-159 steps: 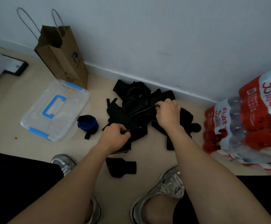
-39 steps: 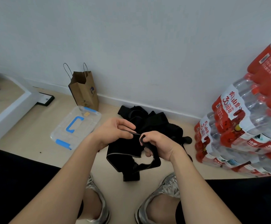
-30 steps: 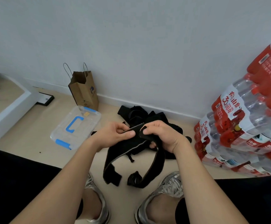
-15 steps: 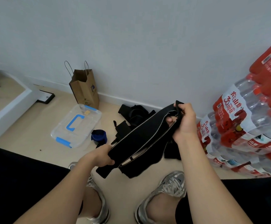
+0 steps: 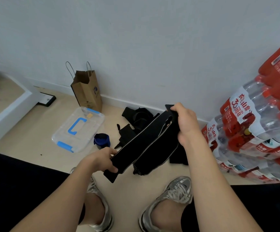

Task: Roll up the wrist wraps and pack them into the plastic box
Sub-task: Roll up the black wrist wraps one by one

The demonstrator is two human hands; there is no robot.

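A long black wrist wrap (image 5: 141, 143) with pale edging is stretched slantwise in the air between my hands. My left hand (image 5: 100, 159) grips its lower end and my right hand (image 5: 185, 124) grips its upper end, with slack folds hanging below the middle. A pile of black wraps (image 5: 135, 121) lies on the floor behind it by the wall. The clear plastic box (image 5: 65, 134) with blue handle and clips sits closed on the floor to the left. A rolled blue wrap (image 5: 102, 140) rests beside the box.
A brown paper bag (image 5: 87, 91) stands against the wall behind the box. Shrink-wrapped packs of water bottles (image 5: 256, 124) are stacked on the right. A white ledge (image 5: 7, 108) runs along the left. My two shoes (image 5: 177, 190) are planted on the floor below.
I lifted one wrap off the pile and pulled it out straight between my hands, my right hand moving up and right, my left hand moving down. In the last half second little has shifted.
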